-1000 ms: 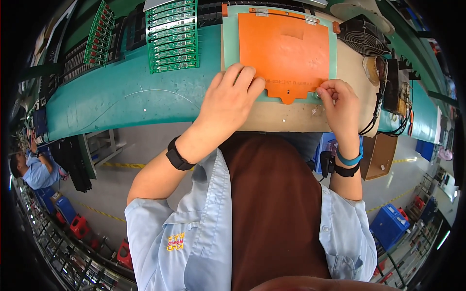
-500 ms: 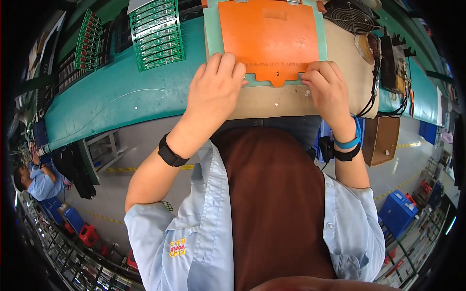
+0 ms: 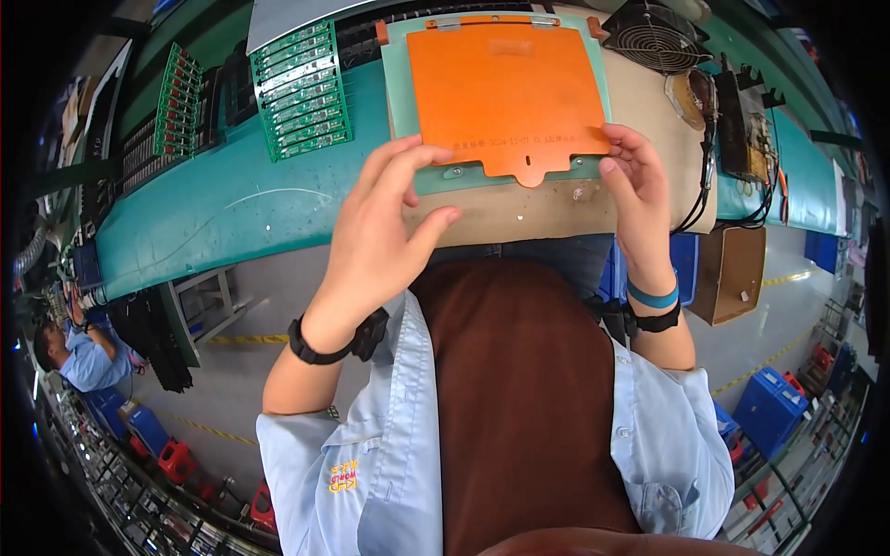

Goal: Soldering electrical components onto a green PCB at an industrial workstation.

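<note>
An orange hinged cover plate (image 3: 510,88) with a tabbed near edge lies over a light green base (image 3: 400,93). Metal hinges join the two along the far edge. My left hand (image 3: 385,208) is open at the plate's near left corner, its fingertips at the edge and its thumb spread well away. At the near right corner is my right hand (image 3: 640,190), with thumb and fingers apart around the corner; whether they touch it is hard to tell. Whatever lies between plate and base is hidden, apart from screw heads showing along the near strip.
Green circuit board panels (image 3: 301,93) stand at the left, with another upright panel (image 3: 178,102) beyond. A round fan grille (image 3: 660,44), a wire spool (image 3: 688,97) and a dark tool stand (image 3: 744,125) with cables sit at the right. A cardboard box (image 3: 730,273) is below the bench.
My left hand has gone from closed fingers at the plate's edge to spread ones, thumb out. The right fingers have parted too. The whole view has shifted slightly.
</note>
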The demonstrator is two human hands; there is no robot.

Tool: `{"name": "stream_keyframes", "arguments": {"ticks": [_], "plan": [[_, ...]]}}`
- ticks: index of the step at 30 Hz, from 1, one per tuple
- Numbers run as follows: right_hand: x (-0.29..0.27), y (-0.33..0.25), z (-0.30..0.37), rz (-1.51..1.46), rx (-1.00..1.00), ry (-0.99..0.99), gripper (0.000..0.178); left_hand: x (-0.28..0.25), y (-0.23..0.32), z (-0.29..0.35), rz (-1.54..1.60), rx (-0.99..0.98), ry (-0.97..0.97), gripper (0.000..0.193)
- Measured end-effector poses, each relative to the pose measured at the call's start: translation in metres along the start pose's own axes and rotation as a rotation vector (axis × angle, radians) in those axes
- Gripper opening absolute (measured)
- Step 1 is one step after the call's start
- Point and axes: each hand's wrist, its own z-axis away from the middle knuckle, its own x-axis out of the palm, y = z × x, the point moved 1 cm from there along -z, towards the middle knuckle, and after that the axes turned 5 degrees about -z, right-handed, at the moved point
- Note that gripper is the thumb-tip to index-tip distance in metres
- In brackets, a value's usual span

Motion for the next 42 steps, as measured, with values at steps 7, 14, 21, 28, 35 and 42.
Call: {"name": "stream_keyframes", "arguments": {"ticks": [7, 14, 21, 28, 35, 42], "plan": [[0.010, -0.060, -0.018, -0.616, -0.284, -0.006, 0.052, -0.049, 0.020, -0.046, -0.197, 0.294, 0.285, 0.045], [0.049, -0.027, -0.036, 0.156, -0.470, 0.009, 0.074, -0.061, 0.035, -0.102, -0.622, 0.455, 0.554, 0.025], [0.063, -0.011, -0.048, 0.950, -0.627, -0.304, 0.058, -0.067, 0.032, -0.107, -0.633, 0.348, 0.548, 0.024], [0.055, -0.017, -0.062, 1.163, -0.804, -0.290, 0.049, -0.069, 0.032, -0.108, -0.633, 0.339, 0.545, 0.019], [0.061, -0.026, -0.059, 1.087, -0.762, -0.403, 0.047, -0.074, 0.020, -0.109, -0.711, 0.448, 0.639, 0.018], [0.054, -0.029, -0.063, 1.156, -0.910, -0.371, 0.047, -0.081, 0.031, -0.114, -0.778, 0.391, 0.545, 0.020]]}}
